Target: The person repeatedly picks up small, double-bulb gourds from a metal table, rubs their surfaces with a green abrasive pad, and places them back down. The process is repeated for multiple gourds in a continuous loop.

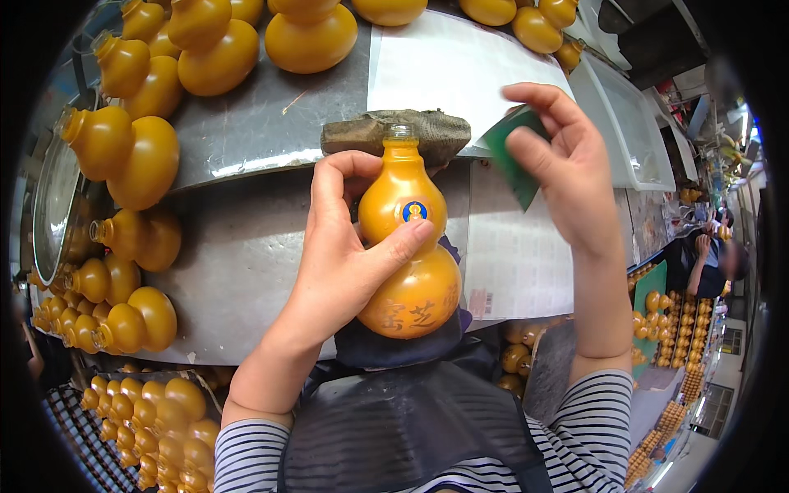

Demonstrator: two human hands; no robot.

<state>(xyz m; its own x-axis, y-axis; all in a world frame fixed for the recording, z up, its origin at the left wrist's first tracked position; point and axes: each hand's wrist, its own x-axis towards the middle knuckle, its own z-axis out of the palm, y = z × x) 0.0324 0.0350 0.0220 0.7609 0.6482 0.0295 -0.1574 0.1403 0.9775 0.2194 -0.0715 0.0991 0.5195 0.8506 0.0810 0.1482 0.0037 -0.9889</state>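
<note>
My left hand [345, 238] is closed round the waist of a yellow gourd-shaped bottle [411, 287], with the thumb near a small round blue-and-gold emblem [414, 211] on its upper bulb. Brown characters mark the lower bulb. The bottle's clear glass mouth [401, 131] lies against a worn wooden block [353, 135], and its base is by a dark pad [394, 345] at my apron. Raised to the right of the bottle, my right hand [551, 148] pinches a thin green piece [516, 152], slightly blurred; I cannot tell its material.
Several more gourd bottles [218, 57] line the far and left sides of the metal table [238, 238]. White paper sheets [436, 70] lie beyond the block and on the right. A translucent plastic bin [620, 123] stands at the right. Another person [715, 259] is farther right, near racks of bottles.
</note>
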